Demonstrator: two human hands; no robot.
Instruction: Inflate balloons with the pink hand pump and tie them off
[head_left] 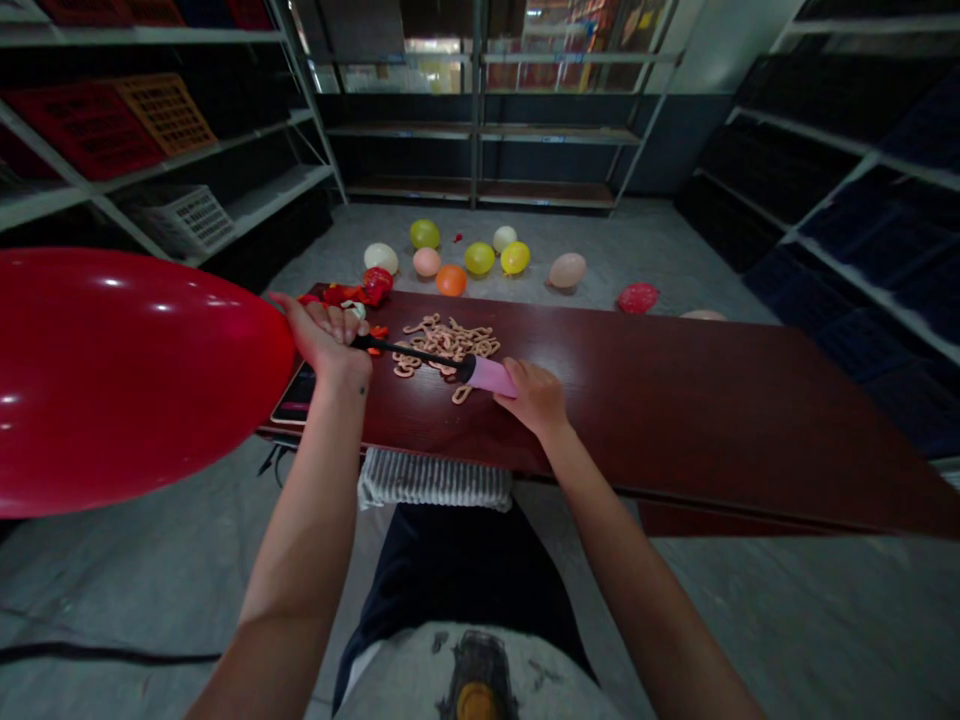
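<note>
A big inflated red balloon [142, 380] fills the left side of the view. Its neck end is at my left hand [328, 335], whose fingers are closed around it and the black end of a hand balloon pump [420, 354]. The exact join is hidden inside that hand. My right hand [534, 396] grips the pump's pink barrel, with the black rod drawn out between the hands. Beneath the pump, a pile of peach-coloured curled pieces [448, 342] lies on the dark red-brown table [675, 400].
Red and orange deflated balloons [345, 294] and a phone-like flat device [294, 393] lie at the table's left end. Several inflated balloons [478, 259] rest on the floor beyond. Shelving with crates [165, 110] stands left; a grey striped cloth [435, 480] hangs at the front edge.
</note>
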